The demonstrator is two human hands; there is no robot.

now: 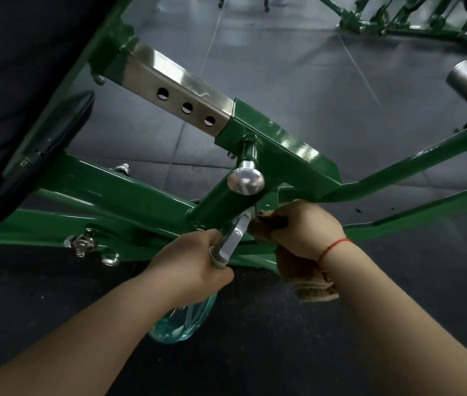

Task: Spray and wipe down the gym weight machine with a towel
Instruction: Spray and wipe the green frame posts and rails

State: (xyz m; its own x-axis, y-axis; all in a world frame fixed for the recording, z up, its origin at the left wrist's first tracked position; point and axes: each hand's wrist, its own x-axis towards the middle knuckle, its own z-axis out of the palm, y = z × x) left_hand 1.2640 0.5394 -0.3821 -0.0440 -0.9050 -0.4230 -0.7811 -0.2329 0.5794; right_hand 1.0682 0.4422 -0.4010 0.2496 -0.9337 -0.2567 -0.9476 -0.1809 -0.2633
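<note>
The left hand [198,258] has its grip closed round the spray bottle [180,318], which points up at the green machine frame [129,192]. The right hand [306,230] clutches the towel [312,284] against the joint under the knob [245,181]. I'd mist lightly, then work the towel right round that joint.

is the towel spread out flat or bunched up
Bunched. The right hand grips the brown towel in a wad at the green frame, its loose end hanging below the wrist.
</note>
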